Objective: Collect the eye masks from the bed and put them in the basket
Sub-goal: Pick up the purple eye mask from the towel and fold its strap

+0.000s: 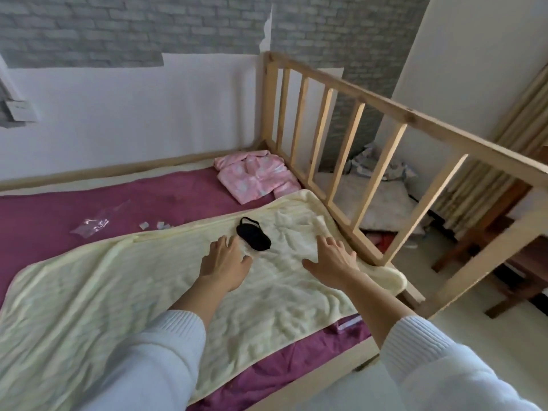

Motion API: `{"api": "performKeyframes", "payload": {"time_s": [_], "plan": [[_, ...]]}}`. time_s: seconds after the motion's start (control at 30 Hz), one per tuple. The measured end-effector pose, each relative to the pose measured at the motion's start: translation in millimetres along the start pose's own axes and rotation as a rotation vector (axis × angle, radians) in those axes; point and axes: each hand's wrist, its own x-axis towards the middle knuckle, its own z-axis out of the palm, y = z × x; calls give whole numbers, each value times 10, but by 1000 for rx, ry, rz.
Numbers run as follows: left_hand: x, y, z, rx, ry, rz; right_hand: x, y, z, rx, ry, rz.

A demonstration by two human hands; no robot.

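a single black eye mask [253, 237] is seen lying flat on a pale yellow blanket [166, 280], which is spread over the purple sheet [44, 215] of a wooden bed [89, 173]. the mask is set at a slant, its strap looped at the far end. the left hand [224, 264] is stretched out palm down over the blanket, with the fingers spread and nothing held; its fingertips are placed just beside the near end of the mask, and whether they touch it cannot be told. the right hand [333, 259] is likewise held open and empty, palm down, fingers splayed, to the right of the mask and apart from it, near the slatted wooden rail [341, 114] at the end of the bed. both forearms are bare from the wrist, with white ribbed sleeves [166, 345] pushed back. a folded pink garment [256, 175] is laid in the far corner of the bed, against the rail. a clear plastic bag [95, 222] and a few small pale scraps [154, 225] are scattered on the purple sheet beyond the blanket's far edge. a grey brick-patterned wall [118, 28] is seen behind the bed. no basket is shown in the view.
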Motion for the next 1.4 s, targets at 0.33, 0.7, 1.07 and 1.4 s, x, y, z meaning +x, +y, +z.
{"api": "performKeyframes", "payload": {"time_s": [0.33, 0.7, 1.07, 1.4], "plan": [[1990, -424, 1294, -136, -254, -143, 2150, 66, 1182, 3, -247, 34], [3215, -794, 2536, -444, -322, -272, 3614, -2, 2523, 24, -412, -88], [3776, -758, 2959, -923, -309, -700, 4144, 20, 3113, 0, -322, -243], [3580, -688, 2284, -1461, -225, -972, 3712, -43, 2249, 255, -158, -600]]}}
